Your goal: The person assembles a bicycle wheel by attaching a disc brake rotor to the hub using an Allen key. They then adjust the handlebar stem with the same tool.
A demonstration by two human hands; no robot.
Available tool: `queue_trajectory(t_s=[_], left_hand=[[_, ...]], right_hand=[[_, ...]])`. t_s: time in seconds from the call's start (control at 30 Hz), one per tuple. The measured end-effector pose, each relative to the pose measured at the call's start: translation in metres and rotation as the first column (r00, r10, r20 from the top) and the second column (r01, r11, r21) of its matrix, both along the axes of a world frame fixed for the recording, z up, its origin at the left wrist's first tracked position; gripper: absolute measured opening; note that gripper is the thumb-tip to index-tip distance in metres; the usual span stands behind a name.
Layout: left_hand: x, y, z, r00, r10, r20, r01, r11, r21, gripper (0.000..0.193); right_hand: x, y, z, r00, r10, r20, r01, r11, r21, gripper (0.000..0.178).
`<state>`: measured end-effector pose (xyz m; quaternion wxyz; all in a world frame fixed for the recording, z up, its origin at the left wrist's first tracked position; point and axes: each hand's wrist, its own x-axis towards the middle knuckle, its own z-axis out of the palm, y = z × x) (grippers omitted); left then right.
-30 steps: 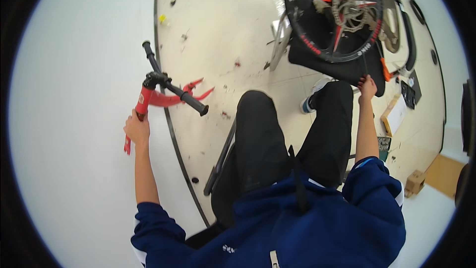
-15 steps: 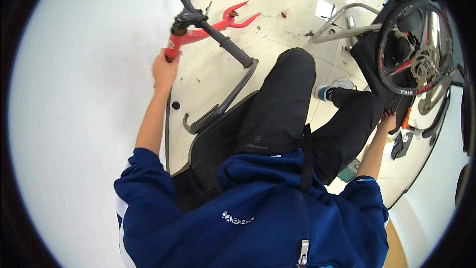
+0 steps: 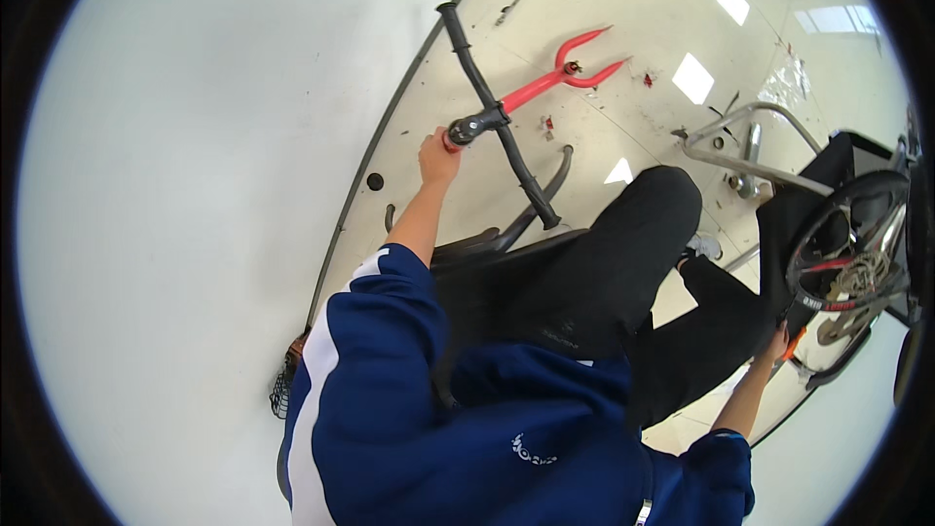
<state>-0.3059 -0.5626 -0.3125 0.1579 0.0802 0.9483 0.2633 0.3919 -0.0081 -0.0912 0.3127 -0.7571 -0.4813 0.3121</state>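
Note:
My left hand (image 3: 440,156) is closed around the head-tube end of a red bike frame (image 3: 534,91), held out to the left near the wall. A black handlebar (image 3: 527,181) is fixed across that end, and the frame's two-pronged tail points away to the right. Far to the right, my right hand (image 3: 776,340) has its fingers curled beside my knee, just below a bike wheel (image 3: 797,284). A thin dark shape shows at its fingertips, too small to name. An orange-handled thing (image 3: 795,344) lies right next to that hand.
The wheel rests on a black chair (image 3: 776,224) with bent metal legs (image 3: 750,169). Scraps and small parts are scattered over the pale floor (image 3: 643,34). A black round piece (image 3: 375,181) lies by the wall edge. A dark mesh basket (image 3: 280,390) stands at the left.
The view has swung left, so everything sits further right and lower. The red frame has turned with its handlebar, which now slants down beyond my left hand. My right hand stays near the wheel.

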Motion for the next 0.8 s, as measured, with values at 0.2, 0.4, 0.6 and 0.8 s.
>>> queue_trajectory(t_s=[0.2,0.4,0.6,0.8], left_hand=[[-0.005,0.005,-0.005,0.998,-0.045,0.034,0.044,0.999,0.023,0.035],[-0.032,-0.016,0.041,0.942,-0.176,0.287,0.202,0.977,-0.065,0.058],[-0.062,-0.076,0.057,0.879,-0.164,0.447,0.240,0.964,-0.117,0.053],[-0.079,-0.166,0.102,0.903,-0.264,0.339,0.387,0.844,-0.372,0.036]], right_hand=[[0.016,0.027,0.013,0.963,-0.104,-0.248,0.089,0.994,-0.069,0.050],[-0.041,0.010,0.012,0.981,-0.158,-0.113,0.130,0.966,-0.223,0.043],[-0.050,-0.022,0.010,0.983,-0.067,-0.171,0.054,0.995,-0.080,0.044],[-0.070,-0.034,-0.007,0.984,-0.145,-0.105,0.155,0.983,0.096,0.034]])
